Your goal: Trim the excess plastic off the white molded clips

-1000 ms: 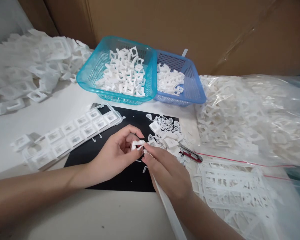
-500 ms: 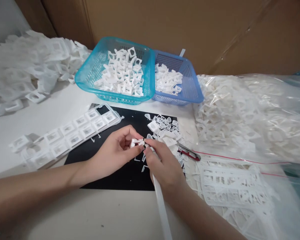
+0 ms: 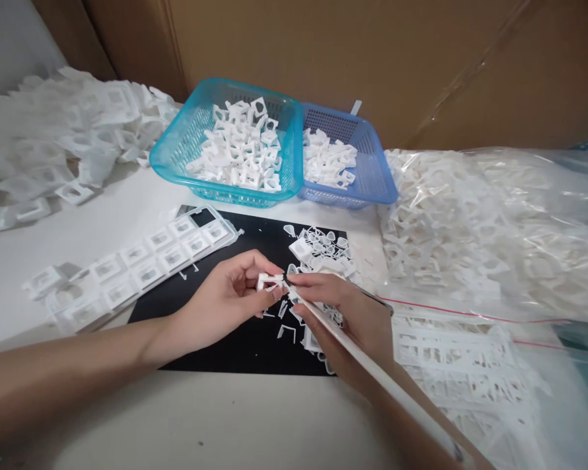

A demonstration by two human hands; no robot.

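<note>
My left hand [image 3: 220, 303] is closed around a small white plastic part [image 3: 270, 281], pinching it between thumb and fingers over the black mat [image 3: 196, 352]. My right hand [image 3: 345, 320] is closed on a long, narrow white strip [image 3: 367, 359], which runs from the fingertips down across the wrist to the lower right. The tip of the strip meets the white part, and a small dark bit shows at that spot. Under and beside my right hand lie loose white plastic scraps [image 3: 318, 245]. A cutting tool [image 3: 375, 297] is mostly hidden behind that hand.
A white frame tray [image 3: 151, 258] of square parts lies at left. Behind stand a turquoise basket [image 3: 176, 160] and a blue basket [image 3: 377, 163], both with white parts. A white heap [image 3: 78, 130] fills the back left; clear bags [image 3: 451, 222] of parts lie at right.
My right hand has turned and shifted right, swinging the strip from near vertical to a slant toward the lower right. It now covers most of the cutting tool. My left hand has hardly moved.
</note>
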